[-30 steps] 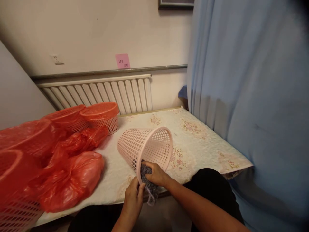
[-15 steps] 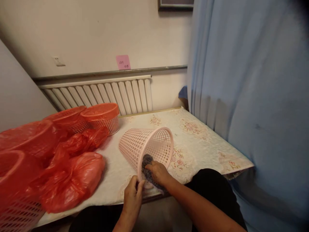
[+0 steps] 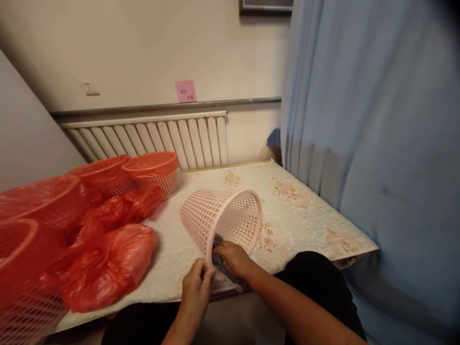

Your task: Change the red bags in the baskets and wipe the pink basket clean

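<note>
A pale pink plastic wastebasket (image 3: 201,213) with a pattern of holes lies on its side, its mouth turned right and towards me. My left hand (image 3: 196,285) pinches the near lower rim between thumb and fingers. Just inside the mouth, my right hand (image 3: 235,258) is closed on a dark grey cloth (image 3: 218,261) and presses it against the inner wall by the rim. Part of the cloth hides behind the rim and my fingers. A light, thin edge of material hangs below it; I cannot tell whether it belongs to the cloth.
Several wastebaskets lined with red bags (image 3: 153,165) crowd the left side. A knotted, filled red plastic bag (image 3: 111,268) lies before them. Beneath is a flowered table cover (image 3: 287,225). A radiator (image 3: 158,136) stands behind, and a blue curtain (image 3: 359,120) hangs at the right.
My right hand has shifted slightly with the cloth, and less of the cloth's upper end shows past the rim. My left hand keeps its hold on the wastebasket. The view has shifted a little.
</note>
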Motion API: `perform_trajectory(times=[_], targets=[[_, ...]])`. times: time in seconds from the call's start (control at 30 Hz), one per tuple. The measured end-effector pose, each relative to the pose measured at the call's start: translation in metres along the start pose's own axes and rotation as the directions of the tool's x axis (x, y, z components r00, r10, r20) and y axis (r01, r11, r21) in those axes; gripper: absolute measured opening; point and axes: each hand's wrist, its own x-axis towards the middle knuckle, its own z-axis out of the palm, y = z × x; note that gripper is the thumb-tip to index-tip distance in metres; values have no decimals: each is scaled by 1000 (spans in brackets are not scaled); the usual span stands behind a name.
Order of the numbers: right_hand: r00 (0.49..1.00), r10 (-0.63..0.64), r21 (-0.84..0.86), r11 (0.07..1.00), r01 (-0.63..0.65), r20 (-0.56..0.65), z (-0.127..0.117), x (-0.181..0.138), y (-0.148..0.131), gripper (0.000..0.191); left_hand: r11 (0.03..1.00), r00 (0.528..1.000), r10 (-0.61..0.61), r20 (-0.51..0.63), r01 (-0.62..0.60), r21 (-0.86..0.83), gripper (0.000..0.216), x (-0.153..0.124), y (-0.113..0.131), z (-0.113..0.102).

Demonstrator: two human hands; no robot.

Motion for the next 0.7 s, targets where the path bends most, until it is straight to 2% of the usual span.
perform_trajectory(times=[0.1, 0.17, 0.27, 0.33, 0.43, 0.5, 0.57, 0.7], targets=[[999, 47, -77, 996, -48, -9, 2, 2, 8, 32, 997, 999, 2, 48, 1, -72, 15, 10, 18, -8], [997, 75, -64, 995, -77, -23, 2, 3, 10, 32, 993, 999, -9, 41, 14, -120, 17, 10, 19, -6], [995, 86, 86, 993, -82, -42, -2, 3, 4, 46, 992, 1000, -20, -7, 19, -127, 21, -1, 4, 7], [996, 71, 206, 977, -58, -57, -6, 3, -5, 54, 993, 999, -31, 11, 32, -110, 22, -12, -11, 18], [993, 71, 413, 910, -26, -94, -12, 2, -20, 58, 992, 998, -35, 50, 40, -122, 24, -24, -29, 30], [990, 67, 481, 877, 2, -126, -14, 0, -26, 59, 992, 999, -17, 39, 21, -123, 25, -25, -33, 32], [991, 23, 404, 914, 34, -135, -13, -2, -25, 57, 996, 1000, 1, 21, 0, -88, 22, -20, -29, 27], [999, -1, 71, 998, 4, -42, -8, -3, -12, 47, 999, 999, 38, -16, -38, 9, 29, 0, -7, 6]])
